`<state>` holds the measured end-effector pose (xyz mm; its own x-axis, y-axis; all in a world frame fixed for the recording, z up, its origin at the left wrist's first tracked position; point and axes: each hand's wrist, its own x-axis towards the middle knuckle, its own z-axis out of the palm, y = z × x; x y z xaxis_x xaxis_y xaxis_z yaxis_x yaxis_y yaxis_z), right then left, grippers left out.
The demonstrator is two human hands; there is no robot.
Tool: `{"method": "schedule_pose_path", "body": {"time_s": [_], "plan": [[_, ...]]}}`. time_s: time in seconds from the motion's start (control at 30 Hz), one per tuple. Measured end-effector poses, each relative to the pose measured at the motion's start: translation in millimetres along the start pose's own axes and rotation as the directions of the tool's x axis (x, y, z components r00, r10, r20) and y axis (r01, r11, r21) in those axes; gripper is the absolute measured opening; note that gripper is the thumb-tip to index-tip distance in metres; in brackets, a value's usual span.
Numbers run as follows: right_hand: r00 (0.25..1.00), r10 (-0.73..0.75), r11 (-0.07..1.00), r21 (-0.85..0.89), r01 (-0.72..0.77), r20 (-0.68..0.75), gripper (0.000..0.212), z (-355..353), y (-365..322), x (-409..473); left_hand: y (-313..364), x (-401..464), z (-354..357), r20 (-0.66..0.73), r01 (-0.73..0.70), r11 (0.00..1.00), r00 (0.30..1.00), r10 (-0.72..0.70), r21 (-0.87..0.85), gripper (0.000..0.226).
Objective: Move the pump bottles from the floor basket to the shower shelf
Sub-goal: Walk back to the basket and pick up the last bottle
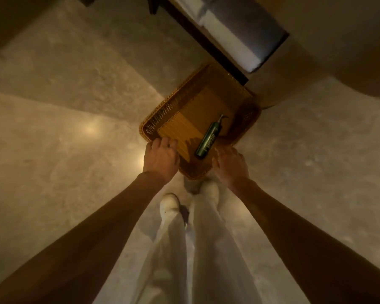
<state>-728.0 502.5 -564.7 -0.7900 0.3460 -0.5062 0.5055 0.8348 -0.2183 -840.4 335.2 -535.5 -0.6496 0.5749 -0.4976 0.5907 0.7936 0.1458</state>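
A brown wicker basket stands on the stone floor just ahead of my feet. One dark green pump bottle lies on its side inside, near the basket's right front, with its pump head pointing away from me. My left hand hovers over the basket's near left rim, fingers loosely curled and holding nothing. My right hand is at the near right rim, just beside the bottle's base, fingers apart and empty. The shower shelf is not in sight.
A dark-framed piece of furniture with folded white cloth sits behind the basket. A rounded pale fixture fills the upper right. My white shoes and pale trousers stand right behind the basket. Bare stone floor spreads to the left.
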Motion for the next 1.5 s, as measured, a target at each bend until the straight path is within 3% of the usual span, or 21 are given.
{"method": "schedule_pose_path", "body": {"time_s": [0.33, 0.67, 0.73, 0.87, 1.03, 1.27, 1.5], "plan": [[0.993, -0.101, 0.994, -0.041, 0.104, 0.062, 0.05, 142.8, 40.7, 154.8, -14.8, 141.9, 149.2, 0.037, 0.044, 0.999, 0.998, -0.045, 0.026, 0.051], [0.961, 0.268, 0.956, 0.104, -0.275, 0.072, 0.104, 238.7, 49.8, 252.9, -48.6, 218.2, 250.1, 0.078, 0.132, 0.987, 0.989, -0.125, -0.094, 0.051], [0.946, 0.323, 0.941, 0.1, -0.323, 0.02, 0.105, 246.0, 46.5, 260.7, -48.6, 223.0, 254.2, 0.08, 0.134, 0.985, 0.989, -0.126, -0.112, 0.051], [0.869, 0.49, 0.866, 0.152, -0.476, -0.068, 0.087, 253.0, 44.0, 271.8, -40.6, 231.2, 252.9, 0.093, 0.141, 0.978, 0.987, -0.128, -0.155, 0.053], [0.751, 0.659, 0.685, 0.377, -0.623, 0.043, 0.098, 255.0, 47.0, 282.6, -35.1, 238.8, 250.1, 0.064, 0.121, 0.971, 0.992, -0.11, -0.209, 0.052], [0.794, 0.575, 0.573, 0.595, -0.564, 0.199, 0.07, 248.3, 36.1, 279.7, -35.7, 239.1, 238.7, 0.102, 0.223, 0.89, 0.975, -0.199, -0.397, 0.048], [0.943, 0.33, 0.647, 0.72, -0.253, 0.035, 0.077, 161.3, 10.6, 235.4, -24.8, 205.0, 176.0, 0.208, 0.397, 0.672, 0.915, -0.346, -0.625, 0.045]]}}
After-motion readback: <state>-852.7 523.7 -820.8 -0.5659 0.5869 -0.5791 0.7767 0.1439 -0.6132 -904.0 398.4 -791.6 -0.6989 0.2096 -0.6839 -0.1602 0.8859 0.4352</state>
